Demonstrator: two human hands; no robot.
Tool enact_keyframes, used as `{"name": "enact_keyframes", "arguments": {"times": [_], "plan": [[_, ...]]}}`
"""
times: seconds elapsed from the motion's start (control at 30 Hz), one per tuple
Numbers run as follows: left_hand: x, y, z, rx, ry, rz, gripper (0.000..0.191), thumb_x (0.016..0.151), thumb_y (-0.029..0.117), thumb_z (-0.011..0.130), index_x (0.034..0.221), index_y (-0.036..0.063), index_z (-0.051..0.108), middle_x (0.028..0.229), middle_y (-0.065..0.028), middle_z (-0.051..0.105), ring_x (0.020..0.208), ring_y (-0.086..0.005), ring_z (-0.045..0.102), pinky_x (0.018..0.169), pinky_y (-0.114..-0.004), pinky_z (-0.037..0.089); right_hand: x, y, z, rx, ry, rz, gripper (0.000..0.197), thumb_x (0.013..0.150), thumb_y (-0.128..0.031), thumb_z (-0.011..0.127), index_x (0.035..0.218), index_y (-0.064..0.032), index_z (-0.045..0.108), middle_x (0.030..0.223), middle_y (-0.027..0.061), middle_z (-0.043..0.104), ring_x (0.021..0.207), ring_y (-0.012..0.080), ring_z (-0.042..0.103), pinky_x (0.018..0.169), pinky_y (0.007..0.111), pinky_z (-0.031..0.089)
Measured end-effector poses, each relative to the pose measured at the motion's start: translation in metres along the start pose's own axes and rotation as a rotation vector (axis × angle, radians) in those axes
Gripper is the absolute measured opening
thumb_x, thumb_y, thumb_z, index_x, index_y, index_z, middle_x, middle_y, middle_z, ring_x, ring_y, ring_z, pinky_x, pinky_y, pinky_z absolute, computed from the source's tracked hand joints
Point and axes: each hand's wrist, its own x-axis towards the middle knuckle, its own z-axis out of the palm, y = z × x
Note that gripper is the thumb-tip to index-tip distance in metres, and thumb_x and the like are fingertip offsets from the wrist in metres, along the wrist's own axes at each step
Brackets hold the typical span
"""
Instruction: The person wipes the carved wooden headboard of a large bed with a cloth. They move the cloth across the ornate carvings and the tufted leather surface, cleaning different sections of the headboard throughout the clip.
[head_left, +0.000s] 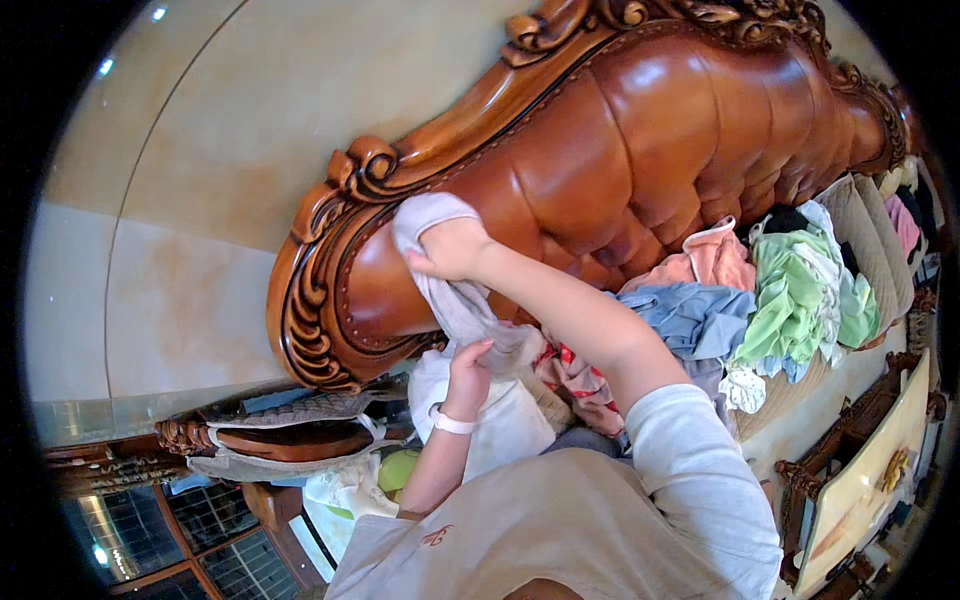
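My right hand (454, 247) is raised in front of the sofa's leather backrest (525, 187), gripping a pale lavender-grey cloth garment (457, 304). Part of the fabric loops over the top of the fist, and the rest hangs down and blurs at its lower end. My left hand (469, 379), with a white band on its wrist, is lower down beside the hanging fabric. Its thumb points up; whether its fingers pinch the fabric is not visible. A white cloth bundle (510, 420) lies behind and below this hand.
To the right on the sofa lie a red-patterned garment (577, 382), a blue garment (686, 319), a coral towel (724, 255) and light green clothing (787, 289). Carved wood (319, 330) edges the backrest. A stone-topped table (862, 480) stands at far right; a green object (397, 470) sits at left.
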Motion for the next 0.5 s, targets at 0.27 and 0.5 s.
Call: {"name": "enact_keyframes", "arguments": {"times": [0.27,0.5], "plan": [[0.064,0.001,0.04,0.076,-0.142,-0.031,0.034,0.083,0.012,0.052,0.11,-0.0084,0.058,0.108,-0.0144,0.064,0.105,-0.0244,0.061,0.097,-0.036,0.042,0.003,0.061,-0.082,-0.259,-0.09,0.168,0.034,0.074,-0.036,0.054,0.077,-0.0047,0.066,0.086,0.0177,0.065,0.087,0.0351,0.061,0.081,0.044,0.046],[0.151,0.062,0.102,0.406,-0.846,-0.326,0.048,0.084,0.013,0.06,0.127,-0.0038,0.048,0.116,-0.0149,0.061,0.109,-0.0261,0.058,0.1,-0.039,0.04,0.002,0.095,-0.194,-0.436,-0.024,0.0,0.025,0.069,-0.032,0.058,0.072,-0.0079,0.063,0.081,0.0163,0.063,0.082,0.0358,0.06,0.076,0.046,0.047]]}}
